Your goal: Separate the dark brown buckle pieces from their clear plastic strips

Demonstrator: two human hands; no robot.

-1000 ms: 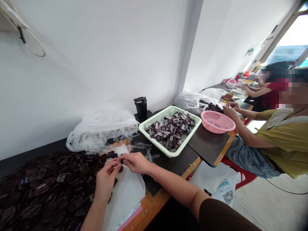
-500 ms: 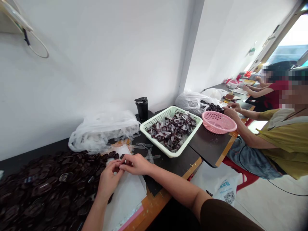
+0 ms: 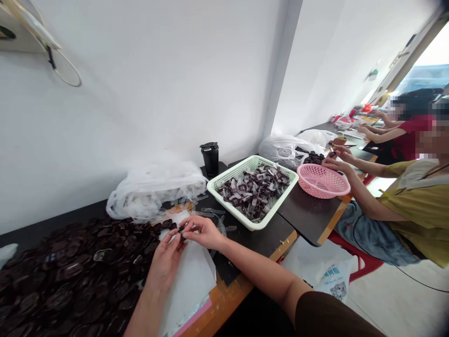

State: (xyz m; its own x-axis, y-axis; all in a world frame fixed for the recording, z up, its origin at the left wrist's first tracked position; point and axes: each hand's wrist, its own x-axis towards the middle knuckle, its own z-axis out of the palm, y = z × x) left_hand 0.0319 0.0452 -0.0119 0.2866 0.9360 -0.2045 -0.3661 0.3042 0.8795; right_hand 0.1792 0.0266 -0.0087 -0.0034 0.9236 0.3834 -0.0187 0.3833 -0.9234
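Observation:
My left hand (image 3: 166, 256) and my right hand (image 3: 204, 232) meet above a white paper sheet (image 3: 189, 276). Between their fingertips is a small dark brown plastic piece (image 3: 182, 232), partly covered by the fingers; both hands pinch it. To the left spreads a big heap of similar dark pieces (image 3: 80, 276), rounded and glossy. Past the fingers, clear plastic strips (image 3: 210, 211) lie on the black table mat. A pale green basket (image 3: 253, 225) to the right holds many dark pieces with clear strips on them.
Behind the hands sits a white plastic bag (image 3: 154, 189) of clear strips, with a black tumbler (image 3: 210, 159) against the wall. A pink basket (image 3: 324, 189) stands farther right. Beside it, a co-worker in a yellow-green top (image 3: 414, 206) handles a small dark piece; another person sits beyond.
The dark piece between my fingertips shows more clearly now, and my fingers have shifted slightly around it. The camera view has moved a little. The co-worker's hands have risen over the pink basket's edge.

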